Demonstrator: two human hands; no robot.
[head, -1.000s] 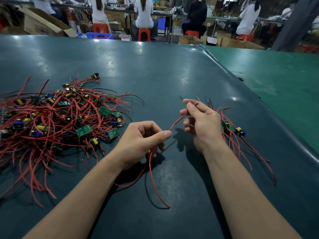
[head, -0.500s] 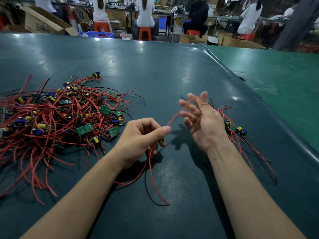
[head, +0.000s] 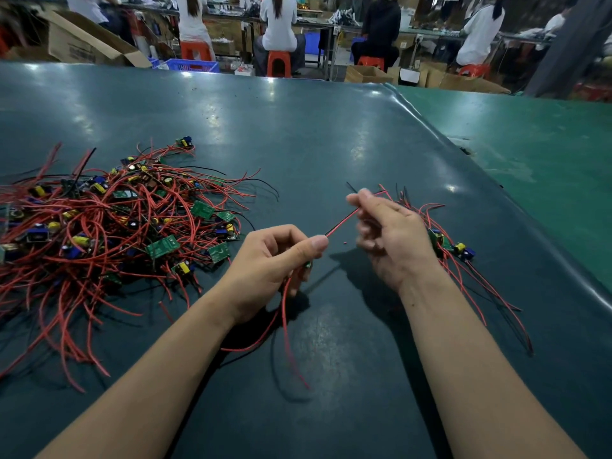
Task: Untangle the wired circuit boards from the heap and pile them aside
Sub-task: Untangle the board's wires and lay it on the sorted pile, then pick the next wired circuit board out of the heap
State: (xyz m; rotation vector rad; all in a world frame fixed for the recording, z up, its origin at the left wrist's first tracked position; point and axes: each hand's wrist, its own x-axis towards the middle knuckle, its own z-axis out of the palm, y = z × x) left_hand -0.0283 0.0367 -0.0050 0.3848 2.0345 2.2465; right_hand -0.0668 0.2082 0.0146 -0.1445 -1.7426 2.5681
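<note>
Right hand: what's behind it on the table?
Behind the right hand lies the small sorted pile of boards with red and black wires. The hand and forearm cover part of it, so its board count cannot be seen.

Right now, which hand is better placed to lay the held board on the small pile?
The right hand: it pinches the wire and sits beside the small pile. The left hand is farther away.

A dark teal tabletop (head: pixel 298 134) with a glossy sheen filled most of the view, and a lighter green surface (head: pixel 536 154) adjoined it on the right. Beyond its far edge, people sat on orange stools (head: pixel 279 63) with their backs turned. An open cardboard box (head: pixel 82 41) stood far left, a blue crate (head: pixel 195 65) just beside it.
</note>
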